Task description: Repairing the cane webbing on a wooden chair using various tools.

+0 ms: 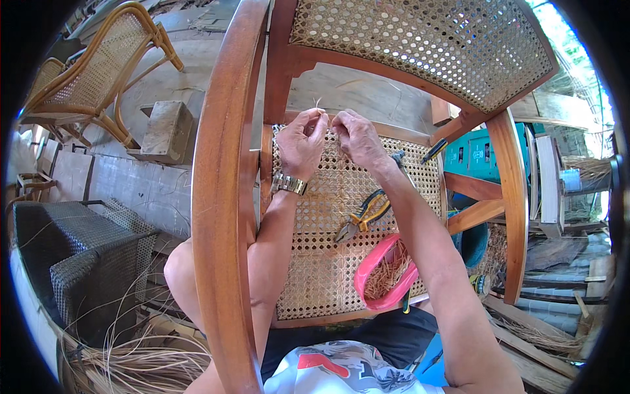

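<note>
A wooden chair with a woven cane seat (308, 226) stands in front of me, its cane back panel (420, 39) at the far side. Above the seat's far edge, my left hand (300, 146) pinches a thin strand (317, 103), whose pale ends stick up past the fingertips. My right hand (359, 139) is closed just beside it, fingertips together; what they hold, if anything, is hidden. Yellow-and-black pliers (363, 215) lie on the seat by my right forearm. Nearer to me sits a pink container (361, 281) with short brown cane bits (388, 274).
A dark-handled tool (433, 151) lies at the seat's far right corner. The wooden armrest (220, 197) rises left of my left arm. Beyond are a green crate (474, 152), a rattan chair (108, 65), a dark wicker seat (85, 256) and coiled cane (144, 361).
</note>
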Motion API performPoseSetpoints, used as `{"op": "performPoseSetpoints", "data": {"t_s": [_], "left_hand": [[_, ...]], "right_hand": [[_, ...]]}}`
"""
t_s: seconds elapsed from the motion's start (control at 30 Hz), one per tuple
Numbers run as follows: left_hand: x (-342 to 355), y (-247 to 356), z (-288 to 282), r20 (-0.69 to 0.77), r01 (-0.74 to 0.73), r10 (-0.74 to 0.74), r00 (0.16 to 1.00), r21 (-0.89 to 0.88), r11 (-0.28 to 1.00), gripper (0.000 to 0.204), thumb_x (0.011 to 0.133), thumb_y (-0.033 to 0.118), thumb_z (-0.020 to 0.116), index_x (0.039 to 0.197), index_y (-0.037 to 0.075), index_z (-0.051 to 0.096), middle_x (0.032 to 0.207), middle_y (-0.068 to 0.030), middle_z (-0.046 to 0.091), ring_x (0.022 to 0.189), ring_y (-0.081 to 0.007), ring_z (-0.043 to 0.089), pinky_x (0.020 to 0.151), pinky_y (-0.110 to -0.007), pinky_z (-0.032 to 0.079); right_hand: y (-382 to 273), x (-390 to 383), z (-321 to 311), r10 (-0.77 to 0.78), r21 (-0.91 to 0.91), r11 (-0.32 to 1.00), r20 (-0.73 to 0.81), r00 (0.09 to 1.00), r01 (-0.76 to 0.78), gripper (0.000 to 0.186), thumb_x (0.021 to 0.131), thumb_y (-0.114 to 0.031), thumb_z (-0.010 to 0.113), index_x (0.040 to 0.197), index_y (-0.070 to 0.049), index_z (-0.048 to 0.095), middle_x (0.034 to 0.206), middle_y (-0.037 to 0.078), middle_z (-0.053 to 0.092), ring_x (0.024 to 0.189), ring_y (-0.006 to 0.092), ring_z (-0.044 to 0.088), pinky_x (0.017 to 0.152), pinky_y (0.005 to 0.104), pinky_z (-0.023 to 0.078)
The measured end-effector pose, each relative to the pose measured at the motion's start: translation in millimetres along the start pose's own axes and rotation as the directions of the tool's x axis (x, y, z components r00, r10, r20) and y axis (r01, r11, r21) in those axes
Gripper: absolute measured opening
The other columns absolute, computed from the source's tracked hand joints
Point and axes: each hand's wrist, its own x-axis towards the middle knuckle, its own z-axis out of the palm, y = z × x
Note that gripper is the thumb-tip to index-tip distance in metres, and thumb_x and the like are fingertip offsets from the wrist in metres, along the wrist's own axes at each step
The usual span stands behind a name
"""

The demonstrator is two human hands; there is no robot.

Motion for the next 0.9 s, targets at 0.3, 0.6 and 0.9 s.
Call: {"op": "performPoseSetpoints", "data": {"t_s": [0.3, 0.6, 0.9], "left_hand": [[2, -7, 0, -0.001, -0.033, 0.033, 0.999, 0.009, 0.999, 0.015, 0.098, 0.012, 0.073, 0.110, 0.004, 0.076, 0.080, 0.0051, 0.069, 0.065, 0.0002, 0.056, 0.055, -0.020, 0.046], [2, -10, 2, -0.067, -0.040, 0.043, 0.997, 0.055, 0.998, 0.014, 0.097, 0.011, 0.074, 0.109, 0.004, 0.076, 0.080, 0.0051, 0.069, 0.065, 0.0003, 0.056, 0.054, -0.020, 0.046], [3, -12, -1, -0.097, -0.072, 0.086, 0.992, 0.132, 0.989, 0.014, 0.096, 0.009, 0.074, 0.108, 0.002, 0.075, 0.081, 0.0023, 0.072, 0.067, -0.0006, 0.059, 0.055, -0.021, 0.048]], "right_hand": [[-1, -1, 6, 0.021, -0.047, 0.999, -0.028, 0.999, -0.023, 0.009, 0.095, -0.010, 0.064, 0.100, -0.003, 0.064, 0.101, 0.016, 0.066, 0.096, 0.0389, 0.066, 0.084, 0.0467, 0.053], [-7, -2, 13, 0.038, -0.155, 0.987, -0.053, 0.998, -0.046, 0.010, 0.097, -0.013, 0.061, 0.099, -0.003, 0.061, 0.101, 0.017, 0.065, 0.095, 0.0391, 0.066, 0.083, 0.0480, 0.054], [-9, -4, 12, 0.025, -0.121, 0.992, -0.100, 0.995, -0.037, 0.011, 0.096, -0.014, 0.062, 0.099, -0.004, 0.062, 0.100, 0.016, 0.067, 0.095, 0.0384, 0.067, 0.081, 0.0467, 0.055]]}}
